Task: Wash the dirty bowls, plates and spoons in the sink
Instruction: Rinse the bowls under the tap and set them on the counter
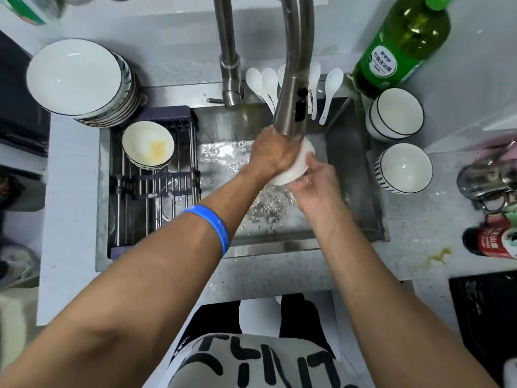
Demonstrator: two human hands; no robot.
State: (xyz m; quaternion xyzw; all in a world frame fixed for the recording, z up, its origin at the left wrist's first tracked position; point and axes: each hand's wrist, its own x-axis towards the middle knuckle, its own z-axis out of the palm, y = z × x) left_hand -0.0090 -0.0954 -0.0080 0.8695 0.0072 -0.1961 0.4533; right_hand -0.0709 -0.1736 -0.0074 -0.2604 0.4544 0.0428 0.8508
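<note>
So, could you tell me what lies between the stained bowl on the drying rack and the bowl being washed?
In the head view, between the stained bowl and the washed bowl lie the rack's bars, wet sink floor, and the left hand.

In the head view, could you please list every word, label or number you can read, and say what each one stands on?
Green bottle: white label with printed characters, too blurred to read.
Red can: white print, too blurred to read.
Shirt: large black letters, cut off and distorted; no word can be made out.
Blue wristband: faint marks, unreadable.
Packet at top left: no legible text.
Bowls, spoons and tap: no text seen.
</note>
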